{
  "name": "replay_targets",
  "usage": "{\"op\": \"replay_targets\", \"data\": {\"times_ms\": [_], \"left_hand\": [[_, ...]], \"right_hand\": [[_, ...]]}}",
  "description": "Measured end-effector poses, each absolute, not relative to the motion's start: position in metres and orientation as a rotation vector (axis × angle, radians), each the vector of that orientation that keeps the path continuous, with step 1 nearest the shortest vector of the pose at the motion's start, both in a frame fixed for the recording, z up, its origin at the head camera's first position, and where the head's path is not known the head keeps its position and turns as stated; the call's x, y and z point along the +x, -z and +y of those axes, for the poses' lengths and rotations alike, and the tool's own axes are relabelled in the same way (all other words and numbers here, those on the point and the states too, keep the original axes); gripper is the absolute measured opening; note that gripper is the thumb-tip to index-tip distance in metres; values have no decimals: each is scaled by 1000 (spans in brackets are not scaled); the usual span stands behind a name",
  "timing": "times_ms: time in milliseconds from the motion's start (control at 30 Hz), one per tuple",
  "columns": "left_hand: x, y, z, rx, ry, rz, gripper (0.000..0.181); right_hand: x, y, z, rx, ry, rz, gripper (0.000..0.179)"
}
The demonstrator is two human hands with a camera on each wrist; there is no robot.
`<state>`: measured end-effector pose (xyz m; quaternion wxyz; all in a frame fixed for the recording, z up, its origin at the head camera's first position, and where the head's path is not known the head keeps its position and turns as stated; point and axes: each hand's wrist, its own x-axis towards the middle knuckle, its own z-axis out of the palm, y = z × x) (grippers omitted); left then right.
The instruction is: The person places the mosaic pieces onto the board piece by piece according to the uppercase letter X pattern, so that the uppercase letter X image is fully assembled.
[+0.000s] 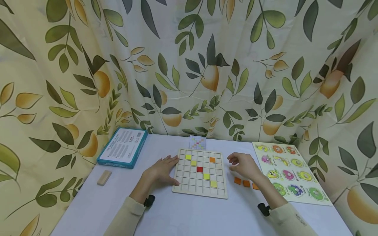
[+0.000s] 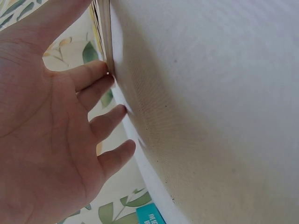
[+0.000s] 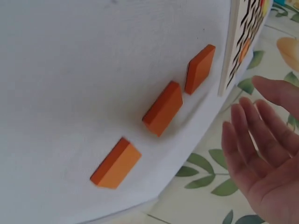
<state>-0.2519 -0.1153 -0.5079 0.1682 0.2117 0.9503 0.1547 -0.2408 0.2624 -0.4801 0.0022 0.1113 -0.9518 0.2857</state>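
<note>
A wooden grid board (image 1: 189,183) lies flat in front of me, with several yellow tiles (image 1: 206,176), a red tile (image 1: 199,169) and one orange tile (image 1: 212,160) in its squares. My left hand (image 1: 160,170) rests along the board's left edge, fingers spread and fingertips touching it. To the right of the board my right hand (image 1: 243,165) hovers with loosely bent fingers and holds nothing. Below it lie three loose orange tiles (image 1: 246,183), seen closer in the right wrist view, where the middle orange tile (image 3: 163,108) is apart from the others.
Behind the board is a small pattern card (image 1: 197,142). A teal box (image 1: 122,147) lies at the back left, with a small wooden block (image 1: 104,177) in front of it. A fruit puzzle board (image 1: 290,170) lies at the right. A leaf-print curtain (image 1: 189,98) hangs behind the white table.
</note>
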Motion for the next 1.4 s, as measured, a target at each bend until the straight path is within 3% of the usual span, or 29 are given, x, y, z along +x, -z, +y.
{"op": "replay_targets", "data": {"times_ms": [633,1400], "left_hand": [[-253,508,-116,610,-425,2708,110],[-252,509,-116,620,-404,2708,108]], "right_hand": [[-209,490,283,320,-852,-3068,40],[-210,502,289,269,-860,-3054,54]]}}
